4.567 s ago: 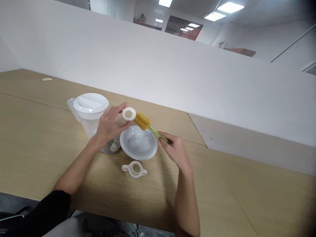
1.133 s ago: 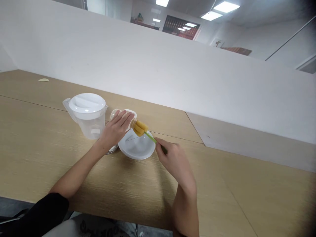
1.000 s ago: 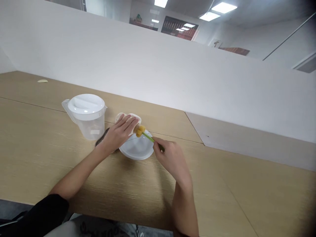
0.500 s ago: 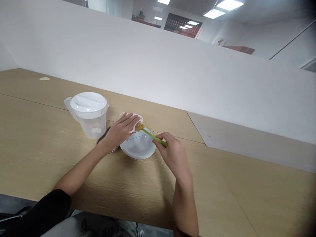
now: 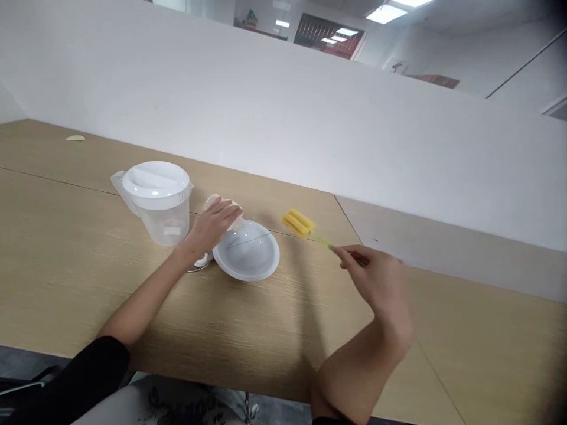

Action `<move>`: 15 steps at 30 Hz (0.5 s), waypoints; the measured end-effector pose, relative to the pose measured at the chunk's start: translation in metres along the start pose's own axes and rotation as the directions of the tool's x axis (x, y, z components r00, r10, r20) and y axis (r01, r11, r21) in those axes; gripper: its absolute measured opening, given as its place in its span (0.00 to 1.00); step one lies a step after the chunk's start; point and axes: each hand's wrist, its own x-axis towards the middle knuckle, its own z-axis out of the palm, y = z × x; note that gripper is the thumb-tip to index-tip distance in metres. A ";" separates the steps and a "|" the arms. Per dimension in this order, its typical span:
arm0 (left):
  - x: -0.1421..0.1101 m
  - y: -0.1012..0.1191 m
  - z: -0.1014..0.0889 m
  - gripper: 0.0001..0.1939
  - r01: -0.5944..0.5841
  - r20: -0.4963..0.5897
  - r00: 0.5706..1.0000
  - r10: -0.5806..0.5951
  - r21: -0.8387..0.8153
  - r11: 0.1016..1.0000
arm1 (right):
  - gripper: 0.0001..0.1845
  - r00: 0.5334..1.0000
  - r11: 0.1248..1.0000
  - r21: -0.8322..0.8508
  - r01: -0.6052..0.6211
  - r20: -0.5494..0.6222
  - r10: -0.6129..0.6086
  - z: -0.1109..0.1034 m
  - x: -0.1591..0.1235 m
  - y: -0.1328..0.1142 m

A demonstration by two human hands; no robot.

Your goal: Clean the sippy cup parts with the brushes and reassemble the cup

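Observation:
My left hand [image 5: 210,225] is shut around a translucent plastic baby bottle [image 5: 215,202], and most of the bottle is hidden by my fingers. My right hand [image 5: 371,273] pinches the green handle of a yellow sponge bottle brush [image 5: 299,223], well to the right of the bottle, with the sponge held in the air. Just below my left hand, a white plastic dish [image 5: 245,252] lies upside down or domed on the table. A metal-rimmed round piece with a white knob [image 5: 202,260] sits partly under my left wrist.
A plastic measuring jug with a white lid [image 5: 155,200] stands left of my left hand. The light wood table [image 5: 283,330] has a seam and ends at a white partition [image 5: 266,112]. A small pale scrap [image 5: 75,138] lies at the far left.
The sponge brush has come out of the bottle. My right hand has moved right and away, carrying it. My left hand stays on the bottle, and the view has shifted slightly.

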 end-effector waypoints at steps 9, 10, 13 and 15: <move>0.000 0.019 0.017 0.24 0.080 0.124 0.991 -0.049 -0.263 0.962 | 0.14 0.819 0.889 -0.457 -0.041 0.494 0.292 0.089 0.046 0.001; 0.000 0.020 0.013 0.26 0.159 0.134 0.983 -0.121 -0.317 0.935 | 0.12 0.783 0.891 -0.454 -0.014 0.549 0.292 0.099 0.047 0.000; 0.000 0.025 -0.009 0.37 0.307 0.166 0.952 -0.259 -0.469 0.828 | 0.05 0.725 0.907 -0.419 0.035 0.635 0.266 0.123 0.045 0.000; -0.001 0.030 -0.025 0.41 0.321 0.191 0.947 -0.258 -0.535 0.781 | 0.03 0.716 0.921 -0.386 0.047 0.656 0.239 0.134 0.044 0.003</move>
